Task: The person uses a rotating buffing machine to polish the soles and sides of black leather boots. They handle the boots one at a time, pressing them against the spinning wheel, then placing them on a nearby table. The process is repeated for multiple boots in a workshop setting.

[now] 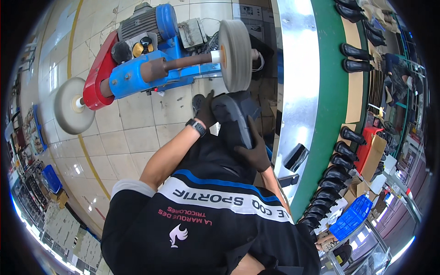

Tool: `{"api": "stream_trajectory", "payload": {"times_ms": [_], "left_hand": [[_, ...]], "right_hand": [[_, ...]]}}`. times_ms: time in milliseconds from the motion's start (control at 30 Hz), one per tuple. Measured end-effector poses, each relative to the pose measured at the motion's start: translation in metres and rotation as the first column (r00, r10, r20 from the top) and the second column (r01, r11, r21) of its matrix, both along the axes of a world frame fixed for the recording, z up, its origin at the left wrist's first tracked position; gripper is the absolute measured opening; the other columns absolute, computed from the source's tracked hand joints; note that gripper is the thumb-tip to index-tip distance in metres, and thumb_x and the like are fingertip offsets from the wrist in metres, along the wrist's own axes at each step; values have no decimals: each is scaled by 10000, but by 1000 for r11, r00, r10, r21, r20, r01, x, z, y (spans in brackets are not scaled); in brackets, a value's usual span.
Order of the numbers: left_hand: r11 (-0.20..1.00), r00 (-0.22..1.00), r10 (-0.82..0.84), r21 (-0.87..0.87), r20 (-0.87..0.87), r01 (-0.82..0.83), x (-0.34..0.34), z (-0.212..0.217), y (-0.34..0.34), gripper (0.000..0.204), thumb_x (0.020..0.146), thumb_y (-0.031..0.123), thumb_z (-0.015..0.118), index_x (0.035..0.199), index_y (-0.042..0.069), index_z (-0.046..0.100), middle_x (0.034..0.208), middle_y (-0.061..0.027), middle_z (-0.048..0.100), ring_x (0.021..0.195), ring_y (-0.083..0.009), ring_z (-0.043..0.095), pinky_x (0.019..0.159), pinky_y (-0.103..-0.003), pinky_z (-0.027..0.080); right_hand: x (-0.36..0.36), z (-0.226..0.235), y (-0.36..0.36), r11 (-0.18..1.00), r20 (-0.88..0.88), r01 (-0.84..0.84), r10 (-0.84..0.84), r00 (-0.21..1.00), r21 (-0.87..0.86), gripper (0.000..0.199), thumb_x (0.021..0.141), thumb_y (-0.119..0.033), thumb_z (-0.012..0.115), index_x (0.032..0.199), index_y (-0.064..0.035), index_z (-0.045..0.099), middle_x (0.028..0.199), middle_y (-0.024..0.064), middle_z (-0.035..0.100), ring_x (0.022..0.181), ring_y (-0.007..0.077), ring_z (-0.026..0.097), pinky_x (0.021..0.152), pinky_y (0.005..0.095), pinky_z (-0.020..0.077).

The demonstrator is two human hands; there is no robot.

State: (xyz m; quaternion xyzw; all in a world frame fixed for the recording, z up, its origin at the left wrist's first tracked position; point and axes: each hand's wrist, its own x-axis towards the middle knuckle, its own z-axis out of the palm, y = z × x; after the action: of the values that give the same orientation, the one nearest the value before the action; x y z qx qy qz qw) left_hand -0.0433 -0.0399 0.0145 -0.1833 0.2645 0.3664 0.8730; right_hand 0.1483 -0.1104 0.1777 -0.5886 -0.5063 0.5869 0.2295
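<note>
A black boot (233, 111) is held in front of me, just below the grey buffing wheel (236, 55). Its upper end is close to the wheel's lower rim; I cannot tell if they touch. My left hand (207, 111), in a dark glove and with a watch at the wrist, grips the boot's left side. On its right side my right hand (255, 149), also gloved, is closed round the lower part, thumb and fingers along the sole edge. The glove and the boot's own dark colour hide some of the fingers.
The blue machine (130, 75) carries a red belt guard (98, 71), a motor (144, 27) and a second, pale wheel (73, 105). To my right run a metal ledge (298, 91) and a green bench (332, 91) with several black boots (334, 172). A shiny black piece (296, 157) lies on the ledge.
</note>
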Motion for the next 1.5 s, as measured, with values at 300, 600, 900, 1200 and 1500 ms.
{"api": "stream_trajectory", "payload": {"times_ms": [300,600,900,1200,1500], "left_hand": [[-47,-12,519,-42,-854,998,15,-3,32,446,904,386,518,1248,107,568,1125,-122,662,1099,-308,585,1075,-474,340],[20,-3,753,19,-658,1000,5,-37,48,584,711,330,707,1252,142,594,1051,-135,696,1253,-448,444,1169,-539,170],[-53,343,220,340,-913,939,-19,2,62,520,895,423,479,1304,107,531,1190,-141,618,1192,-326,549,1142,-479,271],[573,947,-87,762,-310,302,-1,-7,50,494,972,410,360,1366,143,492,1318,-108,568,1206,-201,558,1168,-492,199],[328,605,198,634,-771,701,-37,-19,37,491,813,50,654,1288,45,529,1148,-90,658,1088,-165,618,1116,-371,314]], "right_hand": [[21,-11,-10,652,-455,315,-729,512,-690,681,768,-192,633,1377,27,421,1269,202,561,1050,300,631,902,410,524],[-12,-31,-2,762,-723,126,-644,250,-635,829,796,-394,625,1432,30,305,1324,271,471,1048,339,606,872,474,533],[-36,-41,-2,683,-685,59,-728,-22,-728,781,793,-359,646,1402,26,346,1331,255,463,1120,363,563,934,498,501],[-16,-52,6,653,-648,4,-750,-129,-757,771,837,-407,614,1418,20,342,1383,253,440,1159,371,546,986,493,461],[-25,-60,17,561,-565,99,-825,-12,-822,528,949,-393,545,1331,-34,478,1259,220,562,1117,367,578,897,512,510]]}}
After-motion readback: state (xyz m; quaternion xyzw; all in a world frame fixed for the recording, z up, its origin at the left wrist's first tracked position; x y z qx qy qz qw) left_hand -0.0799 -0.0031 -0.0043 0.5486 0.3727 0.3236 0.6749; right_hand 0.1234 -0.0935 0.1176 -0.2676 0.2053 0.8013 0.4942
